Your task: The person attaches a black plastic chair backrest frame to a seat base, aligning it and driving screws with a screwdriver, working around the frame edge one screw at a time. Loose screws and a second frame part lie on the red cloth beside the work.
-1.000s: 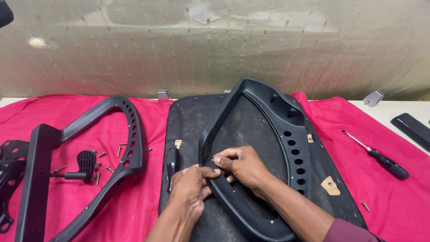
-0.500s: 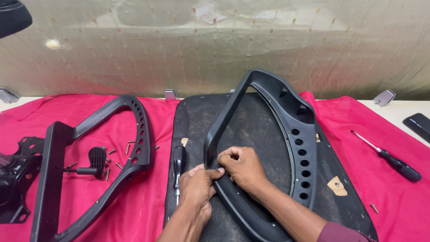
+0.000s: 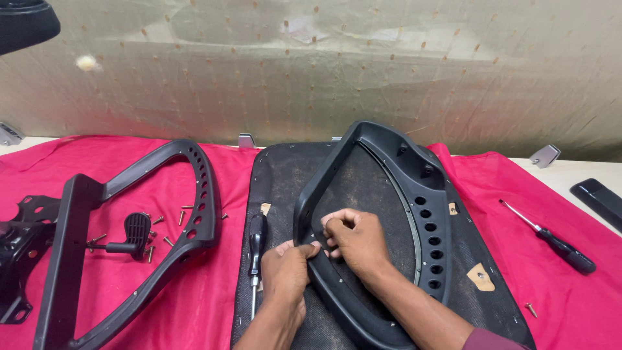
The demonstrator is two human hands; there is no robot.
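A black plastic chair frame [image 3: 414,175] with a row of holes lies on a black mesh seat panel [image 3: 278,175] in the middle of the red cloth. My left hand [image 3: 285,275] and my right hand [image 3: 353,240] meet at the frame's near left edge, fingertips pinched together on the rim. Whether a screw sits between the fingers is hidden. A black-handled screwdriver [image 3: 256,243] lies on the panel just left of my left hand.
A second black frame [image 3: 188,214] lies at the left with several loose screws [image 3: 168,227] and a black lever [image 3: 133,236] beside it. Another screwdriver [image 3: 551,238] rests at the right, a black metal bracket [image 3: 19,246] at the far left, a covered wall behind.
The view has shifted, so everything sits a little further right and lower. My hands stay pinched at the same spot on the frame's rim.
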